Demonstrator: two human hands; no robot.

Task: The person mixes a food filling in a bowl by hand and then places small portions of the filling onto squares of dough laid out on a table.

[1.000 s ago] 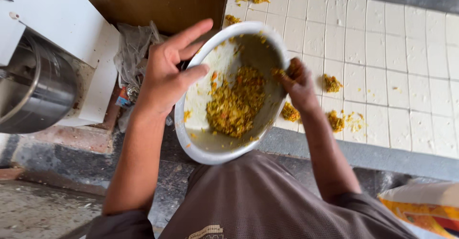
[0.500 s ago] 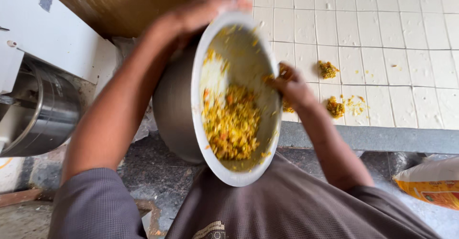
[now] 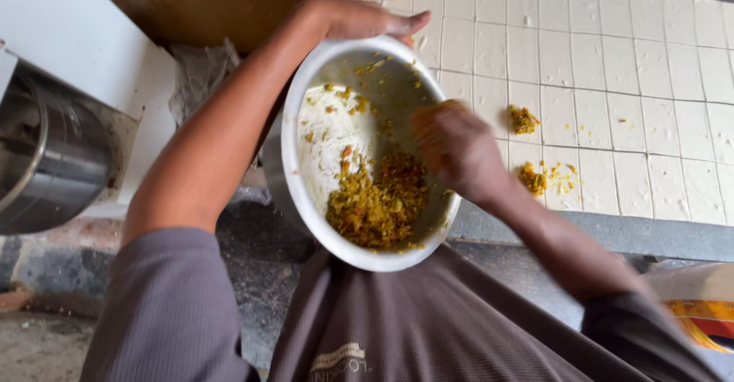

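A round metal bowl (image 3: 321, 133) is tilted toward me, its mouth facing my chest. A yellow-orange chopped filling (image 3: 378, 202) lies heaped in its lower part, with smears on the bare wall above. My left hand (image 3: 355, 21) curls over the bowl's far rim and holds it up. My right hand (image 3: 455, 151) is inside the bowl over the filling, blurred, fingers bunched; what it holds is unclear. Beyond the bowl lies a white sheet of dough cut into squares (image 3: 634, 84), with small mounds of filling (image 3: 523, 119) on some squares.
A shiny steel cylinder of a machine (image 3: 46, 160) sits at the left. A brown board (image 3: 214, 0) stands behind the bowl. A grey counter edge (image 3: 634, 233) runs below the dough. A white and orange bag (image 3: 699, 305) lies at the lower right.
My right hand has moved from the dough sheet into the bowl. My left hand has shifted from the bowl's side to its far rim, tipping the bowl more toward me.
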